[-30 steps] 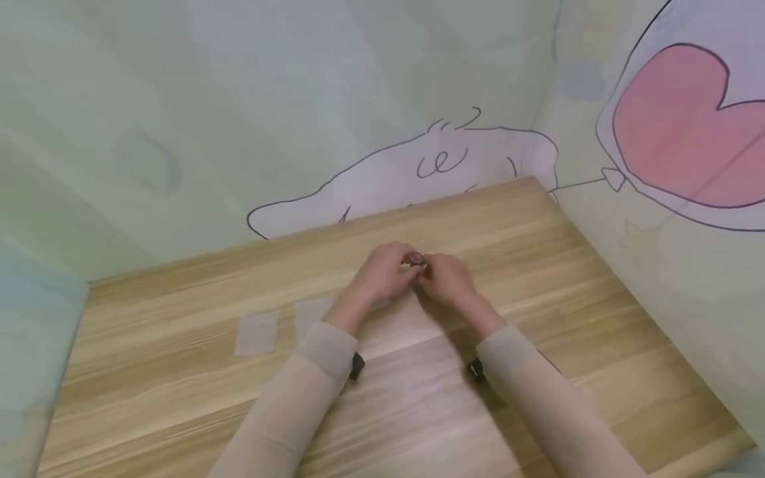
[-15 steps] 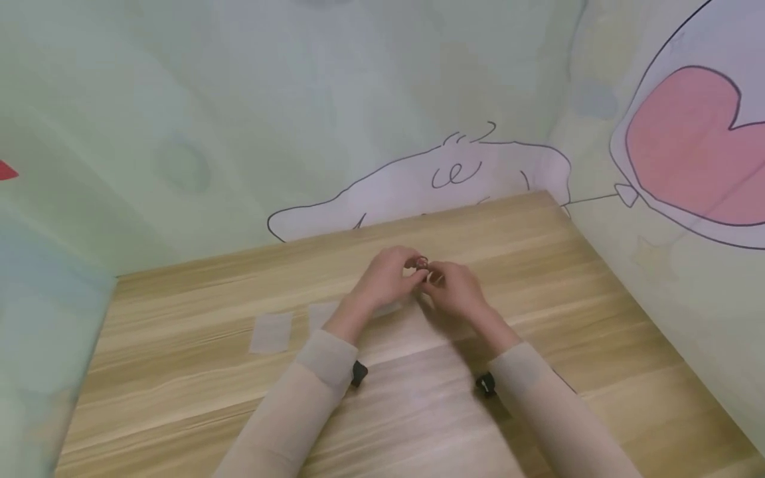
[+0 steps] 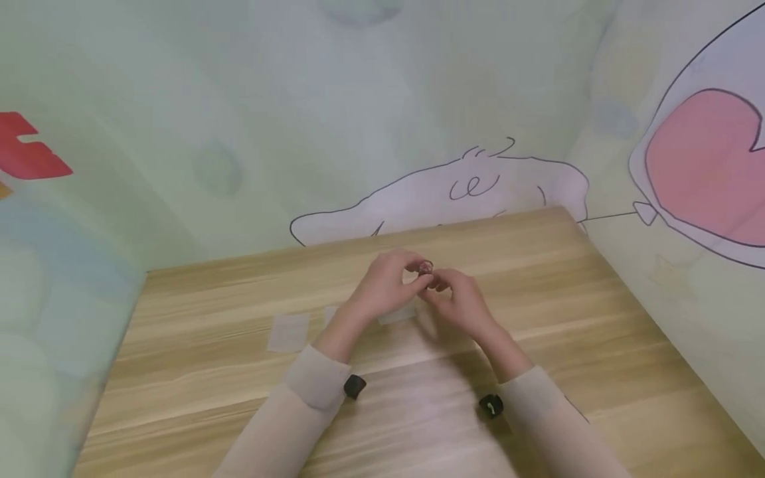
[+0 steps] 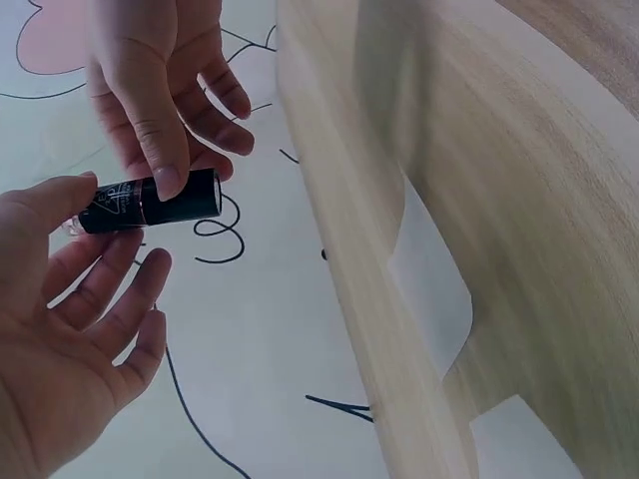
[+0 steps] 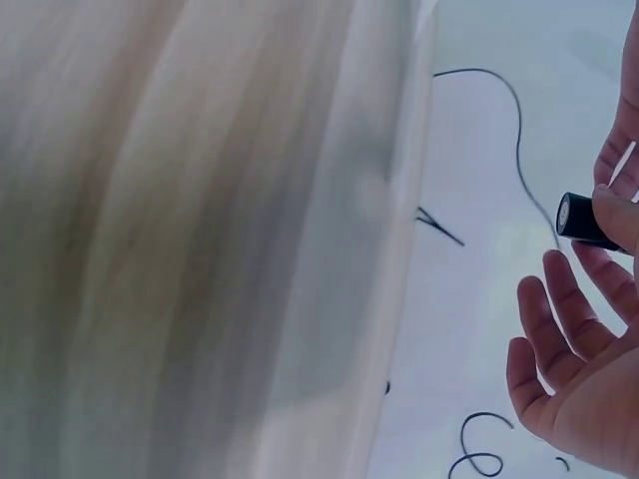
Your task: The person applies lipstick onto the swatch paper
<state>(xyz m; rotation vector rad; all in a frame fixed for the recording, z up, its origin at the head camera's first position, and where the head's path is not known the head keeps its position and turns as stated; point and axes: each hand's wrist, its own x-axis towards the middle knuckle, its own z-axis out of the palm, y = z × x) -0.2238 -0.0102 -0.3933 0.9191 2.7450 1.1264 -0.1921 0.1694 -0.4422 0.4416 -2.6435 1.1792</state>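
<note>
Both hands meet over the far middle part of the table around a small black lipstick tube (image 3: 425, 267). My left hand (image 3: 388, 282) pinches one end of it between thumb and fingers. In the left wrist view, the lipstick tube (image 4: 200, 196) lies nearly level, with pale print, a thin shiny band and a clear end at the left fingertips. My right hand (image 3: 463, 302) pinches the other half, its remaining fingers loosely spread. A round label marks the black end of the tube (image 5: 576, 218) in the right wrist view.
Pale paper slips lie in a row on the wood-grain table: one at left (image 3: 288, 332), one partly behind the left forearm (image 3: 331, 315), one below the hands (image 3: 397, 315). A printed cloth wall (image 3: 358, 133) borders the table's back and sides.
The head view has turned, so the scene sits further right and lower. Both hands still hold the lipstick tube; the right hand's fingers have loosened slightly. More of the slip below the hands shows.
</note>
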